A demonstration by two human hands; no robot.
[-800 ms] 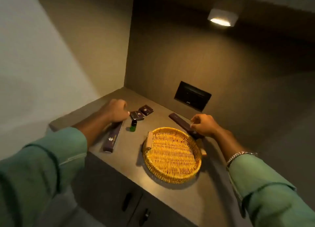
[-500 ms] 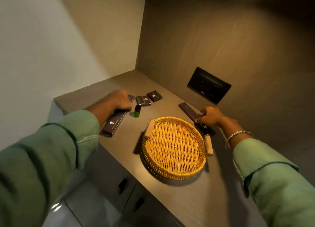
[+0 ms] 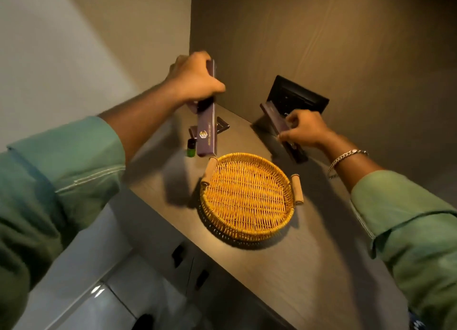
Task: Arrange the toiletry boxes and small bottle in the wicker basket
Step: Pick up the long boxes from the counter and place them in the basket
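A round wicker basket with two wooden handles sits empty on the brown counter. My left hand grips a long purple box and holds it up, nearly upright, above the counter left of the basket. My right hand is closed on a second long purple box, tilted with its far end raised. A small green bottle with a dark cap stands beside the left box. Small dark boxes lie behind it, partly hidden.
A black wall panel sits on the back wall behind my right hand. The walls form a corner at the counter's far left. Cabinet doors with dark handles are below the counter's front edge.
Both hands have lifted their long boxes off the counter; the left box now hangs upright in the air, the right one is tipped up. The camera has tilted down.
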